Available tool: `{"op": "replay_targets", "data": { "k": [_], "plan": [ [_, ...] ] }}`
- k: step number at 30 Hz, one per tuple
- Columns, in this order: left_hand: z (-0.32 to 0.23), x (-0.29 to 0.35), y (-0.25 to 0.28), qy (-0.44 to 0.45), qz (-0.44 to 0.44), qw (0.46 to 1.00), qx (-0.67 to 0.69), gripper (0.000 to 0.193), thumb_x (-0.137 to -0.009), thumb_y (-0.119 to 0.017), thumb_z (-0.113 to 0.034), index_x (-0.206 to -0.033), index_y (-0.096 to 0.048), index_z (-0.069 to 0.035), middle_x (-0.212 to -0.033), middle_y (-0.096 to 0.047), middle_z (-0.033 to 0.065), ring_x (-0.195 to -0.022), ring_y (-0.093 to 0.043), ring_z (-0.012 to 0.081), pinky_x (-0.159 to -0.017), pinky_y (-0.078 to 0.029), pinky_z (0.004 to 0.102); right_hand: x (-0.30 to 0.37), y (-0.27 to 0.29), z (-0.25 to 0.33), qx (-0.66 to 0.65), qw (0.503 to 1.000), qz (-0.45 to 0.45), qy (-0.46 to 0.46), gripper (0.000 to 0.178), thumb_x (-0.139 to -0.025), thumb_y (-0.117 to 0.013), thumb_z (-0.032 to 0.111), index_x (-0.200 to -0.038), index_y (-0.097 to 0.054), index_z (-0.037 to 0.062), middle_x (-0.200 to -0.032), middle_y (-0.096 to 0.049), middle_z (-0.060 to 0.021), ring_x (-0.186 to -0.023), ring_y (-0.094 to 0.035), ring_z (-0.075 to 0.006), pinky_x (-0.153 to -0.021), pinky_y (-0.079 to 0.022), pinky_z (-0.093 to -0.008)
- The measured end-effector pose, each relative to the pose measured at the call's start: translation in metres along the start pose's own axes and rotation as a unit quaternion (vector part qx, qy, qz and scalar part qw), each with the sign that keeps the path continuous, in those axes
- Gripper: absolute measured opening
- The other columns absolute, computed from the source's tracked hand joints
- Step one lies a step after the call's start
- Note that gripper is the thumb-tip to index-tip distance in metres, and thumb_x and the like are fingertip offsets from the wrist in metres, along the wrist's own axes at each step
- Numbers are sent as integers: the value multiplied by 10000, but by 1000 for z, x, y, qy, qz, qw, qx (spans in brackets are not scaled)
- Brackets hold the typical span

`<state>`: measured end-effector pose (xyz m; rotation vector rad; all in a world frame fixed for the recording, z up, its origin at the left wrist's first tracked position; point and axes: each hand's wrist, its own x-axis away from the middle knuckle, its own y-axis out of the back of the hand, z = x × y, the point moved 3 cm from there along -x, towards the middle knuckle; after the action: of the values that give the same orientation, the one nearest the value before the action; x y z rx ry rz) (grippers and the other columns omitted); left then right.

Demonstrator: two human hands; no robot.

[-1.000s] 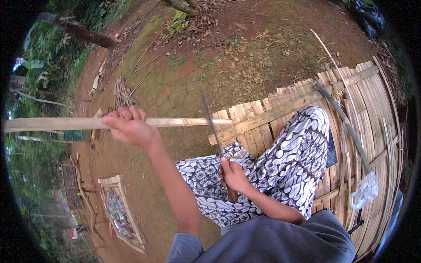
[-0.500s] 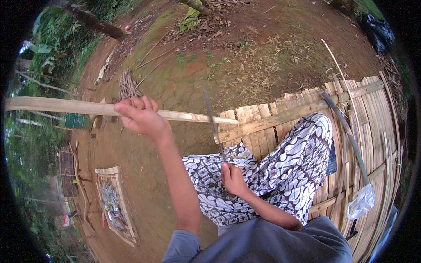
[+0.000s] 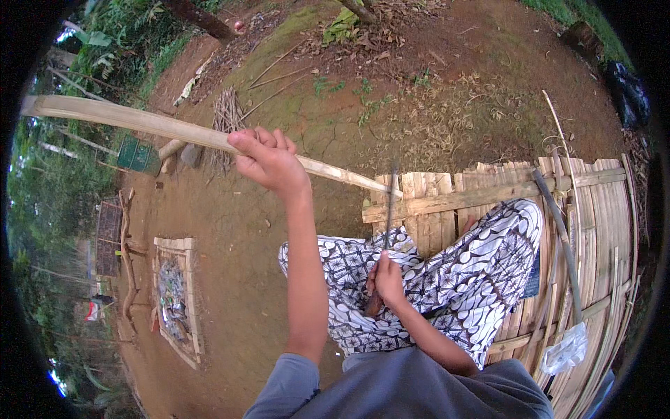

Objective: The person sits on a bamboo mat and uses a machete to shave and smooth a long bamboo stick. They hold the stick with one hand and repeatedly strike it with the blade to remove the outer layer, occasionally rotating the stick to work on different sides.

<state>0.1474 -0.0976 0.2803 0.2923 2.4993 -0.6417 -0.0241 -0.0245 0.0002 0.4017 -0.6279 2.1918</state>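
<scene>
My left hand [image 3: 272,160] is closed around a long pale bamboo strip [image 3: 167,127], palm facing down. The strip slants from the far left down to its narrow end near the edge of the slatted bamboo platform [image 3: 447,202]. In my right hand [image 3: 388,279], low over my lap, is a knife [image 3: 389,220] with a thin dark blade and a brown wooden handle. Its blade points away from me and crosses the strip close to the narrow end. Whether blade and strip touch, I cannot tell. A black-and-white patterned cloth [image 3: 474,258] covers my legs.
A grey pole [image 3: 558,230] and a clear plastic bag [image 3: 565,349] lie on the platform at right. Thin shavings [image 3: 481,105] litter the ground ahead. A bundle of sticks [image 3: 227,115], a green crate [image 3: 136,153] and a framed bed of litter [image 3: 173,300] are at left.
The knife blade has moved along the strip to its narrow end and stands more upright. My left hand appears farther right, still gripping the strip. The whole view has shifted somewhat.
</scene>
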Motion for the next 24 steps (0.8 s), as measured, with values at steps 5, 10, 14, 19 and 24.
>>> {"op": "replay_targets", "data": {
  "k": [5, 10, 14, 19, 24],
  "plan": [
    [3, 2, 7, 11, -1, 1000, 11, 434, -954, -365, -436, -676, -252, -122, -540, -210, -55, -418, -203, 36, -359, -152, 217, 12, 7, 22, -149, 982, 20, -114, 551, -953, -309, 462, -645, -443, 25, -523, -452, -46, -403, -462, -159, -402, -388, -297],
    [5, 4, 6, 5, 4, 1000, 30, 428, -956, -379, -415, -663, -262, -125, -534, -255, -52, -413, -231, 34, -353, -180, 212, 31, -6, 25, 19, 995, 75, 69, 517, -959, -318, 437, -667, -447, 30, -525, -460, -30, -421, -467, -138, -421, -382, -276],
    [5, 2, 8, 24, -25, 998, 54, 428, -958, -384, -395, -635, -304, -125, -516, -302, -55, -400, -270, 37, -340, -205, 204, 3, 4, -20, -182, 978, -17, -96, 473, -956, -324, 453, -710, -400, 57, -542, -418, -38, -414, -421, -153, -380, -360, -273],
    [15, -1, 30, -29, -55, 997, -38, 417, -959, -389, -384, -635, -331, -129, -493, -323, -64, -383, -308, 33, -334, -237, 193, 36, -2, 14, -217, 967, 49, -123, 471, -929, -372, 501, -732, -398, 74, -568, -422, -43, -425, -397, -161, -401, -371, -282],
    [24, 7, 1, -57, -43, 997, -38, 374, -971, -384, -303, -646, -363, -119, -516, -321, -77, -456, -302, 22, -398, -230, 220, 15, 7, -2, -77, 997, 10, 12, 445, -942, -363, 473, -742, -404, 77, -580, -438, -36, -442, -418, -146, -414, -369, -269]
  ]
}}
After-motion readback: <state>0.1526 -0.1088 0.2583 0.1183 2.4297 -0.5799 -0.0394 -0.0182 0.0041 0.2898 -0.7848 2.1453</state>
